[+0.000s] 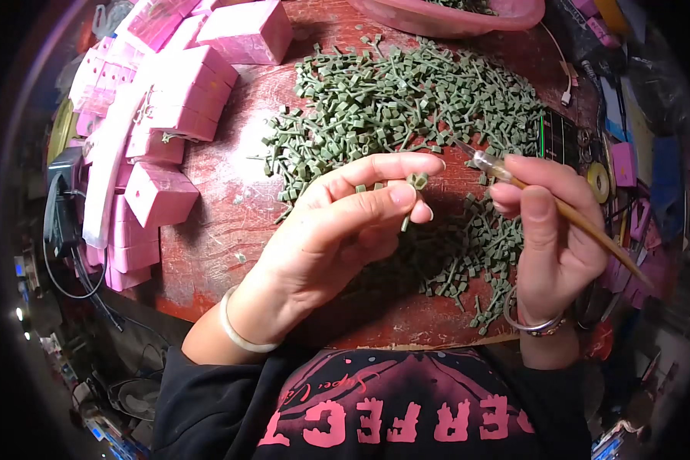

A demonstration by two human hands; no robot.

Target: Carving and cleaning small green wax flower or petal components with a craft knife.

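My left hand (337,230) pinches a small green piece (417,182) with a thin stem between thumb and fingers, and a few similar pieces show inside the curled fingers. My right hand (552,238) grips a thin wooden-handled tool (590,228) with a clear collar and a slim metal tip, held just right of the left hand, apart from the piece. Beneath both hands lies a wide spread of small green pieces (399,92), square-headed with little stems, on the worn red tabletop (199,261).
Pink blocks (161,192) are stacked along the left, beside a black cabled device (61,199). A pink basin (445,19) holding more green pieces stands at the back. At the right are a dark flat device (556,138), a tape roll (599,180), a white cable and assorted tools.
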